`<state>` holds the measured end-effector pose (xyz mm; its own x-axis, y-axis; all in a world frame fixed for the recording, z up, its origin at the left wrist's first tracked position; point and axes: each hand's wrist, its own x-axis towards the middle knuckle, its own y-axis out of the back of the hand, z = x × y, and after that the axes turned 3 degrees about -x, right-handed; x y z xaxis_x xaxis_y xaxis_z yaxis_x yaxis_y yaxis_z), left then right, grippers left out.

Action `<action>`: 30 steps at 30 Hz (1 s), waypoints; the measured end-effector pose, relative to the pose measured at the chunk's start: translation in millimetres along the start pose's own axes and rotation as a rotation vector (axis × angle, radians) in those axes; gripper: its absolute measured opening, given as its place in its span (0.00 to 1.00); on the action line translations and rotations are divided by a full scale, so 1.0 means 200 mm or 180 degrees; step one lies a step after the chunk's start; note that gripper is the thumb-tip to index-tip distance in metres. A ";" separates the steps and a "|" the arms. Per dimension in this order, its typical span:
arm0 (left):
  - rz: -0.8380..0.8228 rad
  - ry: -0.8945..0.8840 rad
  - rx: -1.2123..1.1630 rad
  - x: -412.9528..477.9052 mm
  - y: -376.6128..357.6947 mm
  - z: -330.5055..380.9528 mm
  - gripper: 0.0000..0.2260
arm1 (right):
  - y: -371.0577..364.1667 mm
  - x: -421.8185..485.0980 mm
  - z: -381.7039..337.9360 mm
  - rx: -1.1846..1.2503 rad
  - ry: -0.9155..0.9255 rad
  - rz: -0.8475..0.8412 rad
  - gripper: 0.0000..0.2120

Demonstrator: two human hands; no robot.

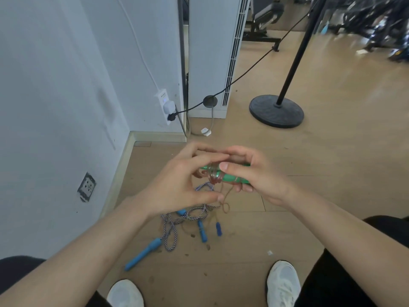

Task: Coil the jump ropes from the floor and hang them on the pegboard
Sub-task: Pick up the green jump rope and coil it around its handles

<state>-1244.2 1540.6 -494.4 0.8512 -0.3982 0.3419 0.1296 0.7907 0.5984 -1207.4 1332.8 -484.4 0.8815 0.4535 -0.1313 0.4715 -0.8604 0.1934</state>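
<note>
The green handles (234,177) carry a clear cord (214,177) that looks reddish-brown. On the tan wood-grain floor (254,235) lie a navy-and-white braided rope (194,210) and blue handles (143,253). 2 white shoes (283,282); a black stand base (276,111). The wall (55,107) is pale bluish-white.

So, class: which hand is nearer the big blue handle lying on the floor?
Left. The left hand is above the blue handle, slightly to its right; the right hand is further right, holding the green handles.
</note>
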 end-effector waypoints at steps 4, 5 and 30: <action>0.0274 -0.0223 0.0241 0.01 -0.03 -0.01 0.25 | -0.03 -0.01 0.00 0.0234 -0.0010 -0.0163 0.17; 0.0287 -0.0250 0.0244 0.01 -0.02 -0.01 0.22 | -0.03 -0.01 0.00 0.0324 -0.0044 -0.0249 0.17; 0.1330 0.2369 -0.3251 0.13 0.18 -0.01 0.10 | -0.23 0.09 0.19 -0.0030 0.0122 -0.0414 0.10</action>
<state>-1216.9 1558.6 -465.2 0.9511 0.0470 -0.3051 -0.1653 0.9124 -0.3745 -1214.7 1370.7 -531.9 0.8131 0.5699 -0.1186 0.5820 -0.7916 0.1864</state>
